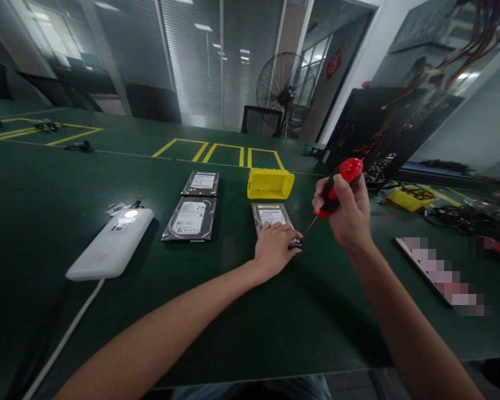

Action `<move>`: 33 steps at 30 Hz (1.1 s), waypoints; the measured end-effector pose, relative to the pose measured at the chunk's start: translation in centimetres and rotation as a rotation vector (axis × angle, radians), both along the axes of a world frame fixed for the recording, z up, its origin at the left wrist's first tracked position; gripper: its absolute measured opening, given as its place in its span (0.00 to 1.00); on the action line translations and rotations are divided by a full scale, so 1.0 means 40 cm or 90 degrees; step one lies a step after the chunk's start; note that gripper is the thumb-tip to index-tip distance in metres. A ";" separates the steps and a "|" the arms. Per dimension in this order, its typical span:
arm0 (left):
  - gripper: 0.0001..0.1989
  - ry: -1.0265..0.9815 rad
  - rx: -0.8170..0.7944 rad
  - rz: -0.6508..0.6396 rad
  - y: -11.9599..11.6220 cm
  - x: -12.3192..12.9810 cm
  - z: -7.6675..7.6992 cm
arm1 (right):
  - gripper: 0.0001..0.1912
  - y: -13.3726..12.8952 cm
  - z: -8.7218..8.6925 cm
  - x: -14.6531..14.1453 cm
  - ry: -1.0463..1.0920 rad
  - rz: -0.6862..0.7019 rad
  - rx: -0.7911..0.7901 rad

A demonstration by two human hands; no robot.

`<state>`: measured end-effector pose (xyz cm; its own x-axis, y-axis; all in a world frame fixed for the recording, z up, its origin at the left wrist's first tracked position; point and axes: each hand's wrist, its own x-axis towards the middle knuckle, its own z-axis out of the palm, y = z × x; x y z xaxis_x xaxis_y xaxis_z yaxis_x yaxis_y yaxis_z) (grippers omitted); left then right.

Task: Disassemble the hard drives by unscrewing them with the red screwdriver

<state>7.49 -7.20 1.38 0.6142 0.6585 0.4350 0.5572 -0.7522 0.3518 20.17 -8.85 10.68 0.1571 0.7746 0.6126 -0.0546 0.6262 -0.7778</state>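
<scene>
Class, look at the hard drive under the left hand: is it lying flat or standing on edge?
Lying flat: the hard drive has its broad, labelled face upward, and the left hand rests across it.

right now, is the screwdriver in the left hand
No, the right hand grips the screwdriver, while the left hand rests on a hard drive.
</scene>
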 end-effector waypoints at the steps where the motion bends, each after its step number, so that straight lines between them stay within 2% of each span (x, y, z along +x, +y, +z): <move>1: 0.13 -0.001 0.000 0.002 0.000 0.000 0.000 | 0.12 0.000 0.000 0.001 0.005 -0.002 -0.002; 3: 0.13 -0.002 -0.001 0.004 0.000 0.000 0.001 | 0.12 0.002 0.002 0.003 0.003 -0.008 -0.008; 8: 0.14 -0.002 0.007 0.000 0.001 0.000 -0.002 | 0.22 0.002 0.010 0.004 -0.028 -0.005 -0.036; 12: 0.14 -0.002 0.010 0.000 0.002 0.001 -0.006 | 0.18 -0.002 0.012 -0.002 -0.005 -0.007 -0.041; 17: 0.13 0.012 0.003 0.002 0.000 0.000 -0.003 | 0.14 0.001 0.009 -0.005 0.004 -0.015 0.005; 27: 0.12 0.023 0.005 0.002 -0.001 0.000 -0.003 | 0.14 0.003 0.004 0.005 -0.027 0.000 -0.007; 33: 0.12 0.034 -0.003 0.004 -0.002 0.002 -0.001 | 0.21 -0.006 0.010 -0.004 -0.010 0.016 -0.023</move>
